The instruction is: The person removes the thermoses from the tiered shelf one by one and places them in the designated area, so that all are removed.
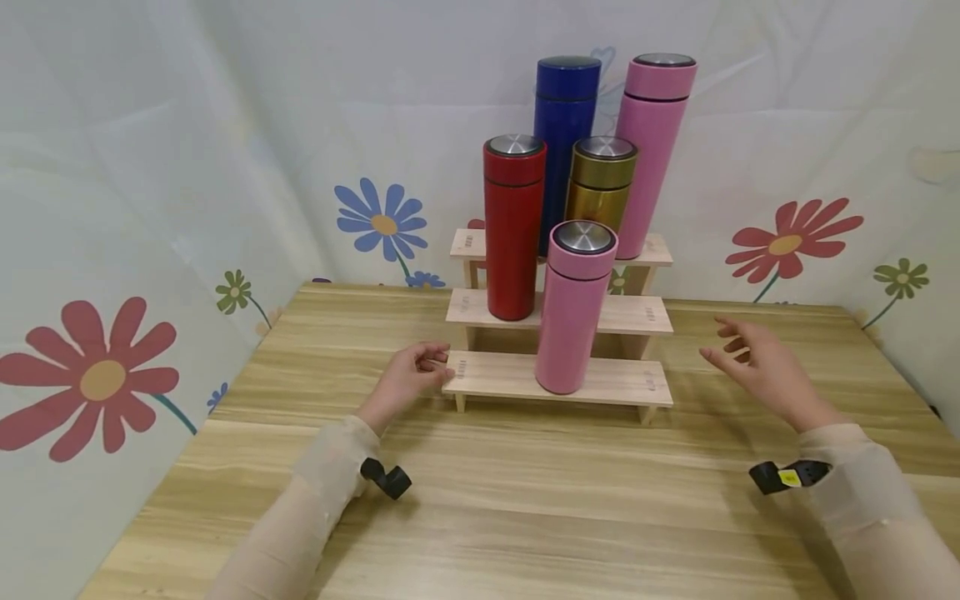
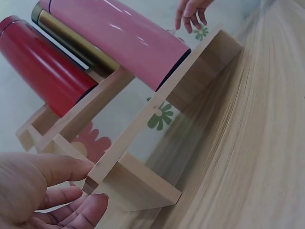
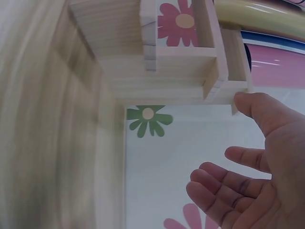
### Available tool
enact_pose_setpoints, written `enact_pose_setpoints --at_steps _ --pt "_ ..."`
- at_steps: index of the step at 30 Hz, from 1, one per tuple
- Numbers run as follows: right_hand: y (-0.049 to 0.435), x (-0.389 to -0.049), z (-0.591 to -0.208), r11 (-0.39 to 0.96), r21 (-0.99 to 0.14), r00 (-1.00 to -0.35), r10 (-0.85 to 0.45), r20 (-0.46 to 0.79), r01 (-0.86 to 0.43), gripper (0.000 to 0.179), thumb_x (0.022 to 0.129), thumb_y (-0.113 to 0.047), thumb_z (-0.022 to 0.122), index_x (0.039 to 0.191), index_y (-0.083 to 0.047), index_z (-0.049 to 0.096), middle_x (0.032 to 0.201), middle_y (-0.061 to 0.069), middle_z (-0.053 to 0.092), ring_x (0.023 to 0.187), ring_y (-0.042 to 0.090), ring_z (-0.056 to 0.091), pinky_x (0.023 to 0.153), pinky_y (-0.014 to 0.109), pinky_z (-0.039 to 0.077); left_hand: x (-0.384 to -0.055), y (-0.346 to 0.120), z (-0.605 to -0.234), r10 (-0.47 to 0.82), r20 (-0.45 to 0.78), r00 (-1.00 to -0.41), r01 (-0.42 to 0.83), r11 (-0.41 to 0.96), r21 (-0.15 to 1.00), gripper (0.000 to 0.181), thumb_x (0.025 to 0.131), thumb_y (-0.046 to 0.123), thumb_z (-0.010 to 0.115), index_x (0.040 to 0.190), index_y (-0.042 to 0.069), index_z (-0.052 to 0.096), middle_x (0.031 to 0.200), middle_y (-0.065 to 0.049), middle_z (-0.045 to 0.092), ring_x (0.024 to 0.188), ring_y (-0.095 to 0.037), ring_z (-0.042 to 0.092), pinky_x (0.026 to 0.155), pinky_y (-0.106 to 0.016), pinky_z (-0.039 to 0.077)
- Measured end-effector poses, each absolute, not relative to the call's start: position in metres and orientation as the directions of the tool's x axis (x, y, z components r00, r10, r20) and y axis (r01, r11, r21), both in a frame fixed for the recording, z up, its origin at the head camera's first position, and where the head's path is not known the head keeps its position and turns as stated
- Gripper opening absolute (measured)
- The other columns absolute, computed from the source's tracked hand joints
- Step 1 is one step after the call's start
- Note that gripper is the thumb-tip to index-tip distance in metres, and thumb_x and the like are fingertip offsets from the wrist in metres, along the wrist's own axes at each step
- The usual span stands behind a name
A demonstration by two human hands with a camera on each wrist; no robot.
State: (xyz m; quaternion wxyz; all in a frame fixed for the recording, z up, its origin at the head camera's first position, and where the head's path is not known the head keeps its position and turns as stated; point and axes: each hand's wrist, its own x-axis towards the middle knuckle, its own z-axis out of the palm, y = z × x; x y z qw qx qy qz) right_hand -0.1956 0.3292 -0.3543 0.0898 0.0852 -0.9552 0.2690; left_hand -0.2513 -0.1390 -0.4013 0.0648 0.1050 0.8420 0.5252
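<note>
My left hand (image 1: 408, 379) pinches the left end of the lowest step of a three-tier wooden stand (image 1: 487, 375); in the left wrist view the thumb lies at the board's corner with fingers below. To the stand's right, my right hand (image 1: 761, 367) hovers with fingers loosely bent and nothing in them. A pink thermos (image 1: 573, 325) stands upright on the bottom step. On the middle step are a red thermos (image 1: 513, 233) and a gold thermos (image 1: 600, 192), its lower part hidden by the pink one. A blue thermos (image 1: 562, 125) and another pink thermos (image 1: 652, 158) occupy the top step.
The stand rests toward the back of a wood-grain table (image 1: 525, 500). Behind it hangs a white curtain (image 1: 450, 108) printed with flowers, which also runs along the left side. Each wrist wears a black strap camera (image 1: 386, 477).
</note>
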Motion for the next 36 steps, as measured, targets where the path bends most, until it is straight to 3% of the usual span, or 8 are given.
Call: enact_pose_setpoints --at_steps 10,15,17,22,27,29,32,36 --pt "0.328 -0.2 -0.337 0.82 -0.515 -0.958 -0.136 0.251 -0.252 0.061 0.097 -0.03 0.056 0.141 0.008 0.037 0.122 0.033 0.051 0.102 0.044 0.055 0.086 0.06 0.046 -0.252 -0.138 -0.407 0.234 -0.031 -0.972 0.058 0.364 0.93 0.043 0.091 0.009 0.064 0.131 -0.002 0.053 0.122 -0.019 0.057 0.104 -0.023 0.057 0.08 -0.017 0.048" --pt "0.328 -0.203 -0.323 0.834 -0.482 -0.949 -0.143 0.28 -0.268 0.061 0.096 -0.03 0.058 0.141 0.006 0.039 0.12 0.03 0.054 0.099 0.041 0.057 0.078 0.031 0.05 -0.251 -0.137 -0.409 0.243 -0.045 -0.969 0.034 0.312 0.949 0.043 0.092 0.008 0.063 0.132 -0.003 0.051 0.123 -0.019 0.054 0.103 -0.022 0.055 0.078 -0.015 0.048" --pt "0.327 -0.203 -0.317 0.841 -0.466 -0.946 -0.148 0.289 -0.274 0.06 0.096 -0.029 0.059 0.141 0.005 0.039 0.12 0.03 0.054 0.098 0.041 0.058 0.077 0.032 0.05 -0.251 -0.137 -0.409 0.245 -0.044 -0.968 0.033 0.3 0.953 0.043 0.092 0.007 0.062 0.132 -0.002 0.05 0.123 -0.019 0.054 0.102 -0.021 0.055 0.078 -0.015 0.048" --pt "0.325 -0.206 -0.301 0.844 -0.465 -0.949 -0.148 0.279 -0.268 0.061 0.096 -0.029 0.058 0.143 0.004 0.037 0.122 0.03 0.054 0.101 0.044 0.057 0.085 0.06 0.046 -0.251 -0.138 -0.412 0.251 -0.043 -0.967 0.031 0.283 0.959 0.043 0.092 0.005 0.062 0.133 -0.002 0.049 0.121 -0.018 0.054 0.101 -0.019 0.054 0.079 -0.016 0.048" --pt "0.325 -0.212 -0.28 0.859 -0.447 -0.95 -0.13 0.283 -0.251 0.062 0.095 -0.031 0.059 0.144 0.0 0.039 0.123 0.028 0.055 0.102 0.043 0.058 0.084 0.057 0.046 -0.253 -0.137 -0.413 0.257 -0.026 -0.966 0.043 0.26 0.965 0.044 0.091 0.003 0.061 0.133 -0.002 0.048 0.12 -0.019 0.055 0.1 -0.018 0.055 0.079 -0.016 0.049" --pt "0.326 -0.215 -0.272 0.86 -0.443 -0.95 -0.132 0.284 -0.252 0.061 0.095 -0.032 0.059 0.144 -0.001 0.039 0.122 0.027 0.056 0.102 0.041 0.058 0.08 0.047 0.047 -0.253 -0.137 -0.415 0.256 -0.021 -0.966 0.046 0.252 0.967 0.044 0.091 0.002 0.061 0.133 -0.003 0.048 0.12 -0.02 0.055 0.099 -0.018 0.055 0.078 -0.015 0.049" --pt "0.328 -0.218 -0.263 0.856 -0.455 -0.951 -0.125 0.284 -0.248 0.06 0.095 -0.035 0.058 0.144 -0.004 0.04 0.122 0.025 0.058 0.096 0.011 0.06 0.074 0.026 0.047 -0.252 -0.137 -0.416 0.253 -0.019 -0.967 0.045 0.245 0.968 0.044 0.091 0.002 0.061 0.133 -0.003 0.048 0.119 -0.021 0.055 0.098 -0.018 0.054 0.078 -0.015 0.048" --pt "0.33 -0.223 -0.251 0.847 -0.476 -0.95 -0.1 0.296 -0.237 0.059 0.096 -0.039 0.056 0.143 -0.007 0.043 0.117 0.022 0.06 0.077 -0.02 0.042 0.064 0.008 0.038 -0.251 -0.138 -0.417 0.255 -0.015 -0.967 0.048 0.242 0.969 0.044 0.091 0.003 0.062 0.132 -0.003 0.048 0.118 -0.02 0.055 0.097 -0.017 0.054 0.078 -0.016 0.048"
